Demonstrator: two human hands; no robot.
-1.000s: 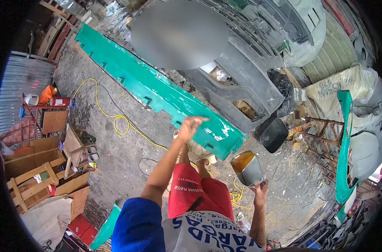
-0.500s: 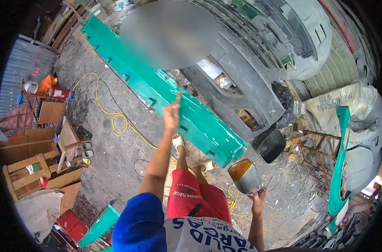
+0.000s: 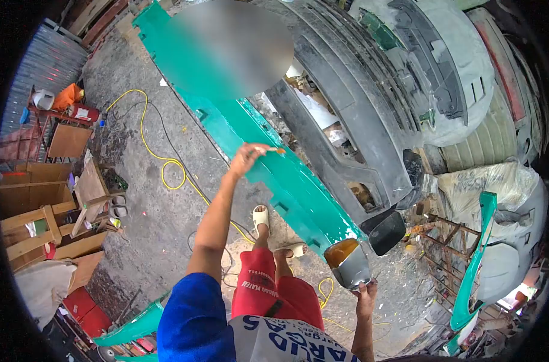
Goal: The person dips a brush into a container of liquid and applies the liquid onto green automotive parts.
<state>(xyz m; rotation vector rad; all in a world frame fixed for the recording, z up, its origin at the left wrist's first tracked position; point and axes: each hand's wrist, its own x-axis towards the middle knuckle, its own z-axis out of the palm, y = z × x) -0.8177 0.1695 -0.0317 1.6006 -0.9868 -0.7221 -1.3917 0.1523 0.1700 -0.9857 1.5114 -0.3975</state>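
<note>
My left hand (image 3: 244, 159) is closed around a small brush (image 3: 277, 150), its amber-coated tip at the surface of a long green panel (image 3: 292, 180). Wet-looking glossy streaks run along this panel, which has notched tabs down its near edge. By the panel's right end, my right hand (image 3: 366, 295) grips the rim of a cut-open dark container (image 3: 354, 271). Amber liquid lies in one side of it. A blurred patch hides part of the panel's far portion.
Large grey bumper-like parts (image 3: 341, 90) lie behind the panel. A black bin (image 3: 387, 234) stands near its right end. A yellow hose (image 3: 184, 169) crosses the concrete floor. Wooden pieces (image 3: 51, 226) are at left, a rusty metal frame (image 3: 446, 247) at right.
The brush has moved along the panel and now points more to the right. My right hand still holds the container, now overlapping the panel's end. The whole view has shifted slightly.
</note>
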